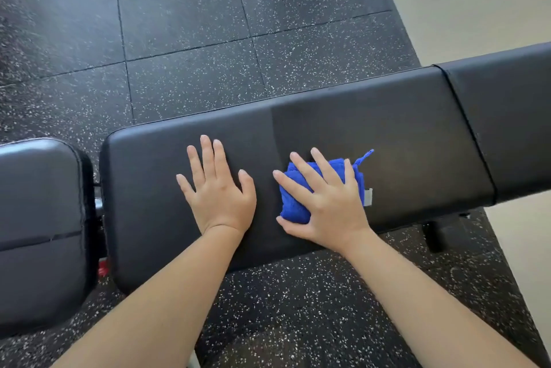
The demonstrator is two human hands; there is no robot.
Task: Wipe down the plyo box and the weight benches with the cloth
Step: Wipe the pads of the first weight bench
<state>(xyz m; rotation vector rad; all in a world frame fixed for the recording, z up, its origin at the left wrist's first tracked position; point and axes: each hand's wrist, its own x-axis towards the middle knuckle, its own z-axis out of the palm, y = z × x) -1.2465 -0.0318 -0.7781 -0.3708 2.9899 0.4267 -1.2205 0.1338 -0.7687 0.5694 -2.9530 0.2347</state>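
Note:
A black padded weight bench (402, 141) runs across the view from left to right. My right hand (325, 203) presses a bunched blue cloth (293, 206) flat onto the middle of the long back pad, fingers spread over it. A white tag and a blue loop of the cloth stick out past my fingers. My left hand (217, 188) lies palm down on the same pad, just left of the cloth, fingers apart and holding nothing. The pad's surface shows a lighter and a darker zone meeting near the cloth.
The bench's separate seat pad (38, 218) sits at the left, with a gap and metal frame between the pads. Black speckled rubber floor tiles (179, 25) surround the bench. A pale wall (477, 4) runs along the right side. A bench foot (432, 236) shows under the pad.

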